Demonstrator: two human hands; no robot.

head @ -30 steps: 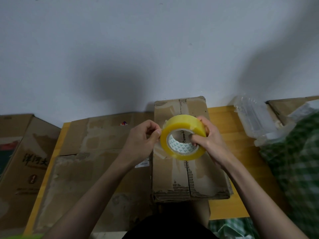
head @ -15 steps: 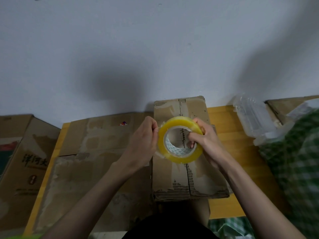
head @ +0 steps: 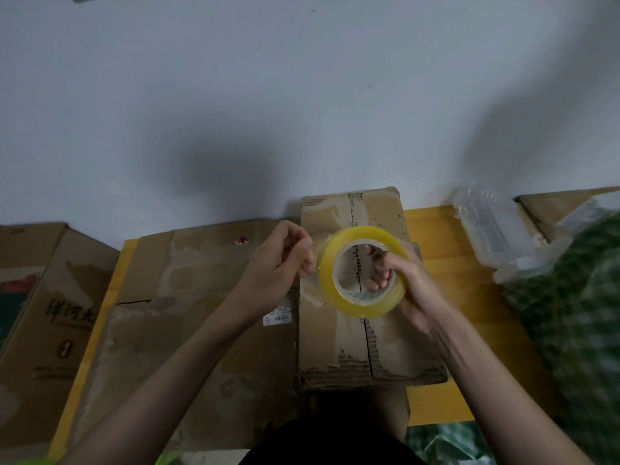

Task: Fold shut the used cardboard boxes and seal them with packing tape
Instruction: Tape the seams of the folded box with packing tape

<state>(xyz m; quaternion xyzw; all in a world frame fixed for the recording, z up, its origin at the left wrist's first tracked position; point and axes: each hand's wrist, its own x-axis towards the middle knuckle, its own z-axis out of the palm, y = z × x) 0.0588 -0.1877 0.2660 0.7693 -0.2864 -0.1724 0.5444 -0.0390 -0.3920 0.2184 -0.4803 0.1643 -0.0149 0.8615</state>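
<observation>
The right hand (head: 407, 280) grips the tape roll (head: 362, 271), fingers through its core, hole facing us; the left hand (head: 280, 263) pinches at its edge above the closed box (head: 352, 347), seam running away.

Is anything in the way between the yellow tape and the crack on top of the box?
Nothing visible. The right hand holds the tape roll above the closed box, and the seam below it lies bare. The left hand is beside the roll, not under it.
</observation>
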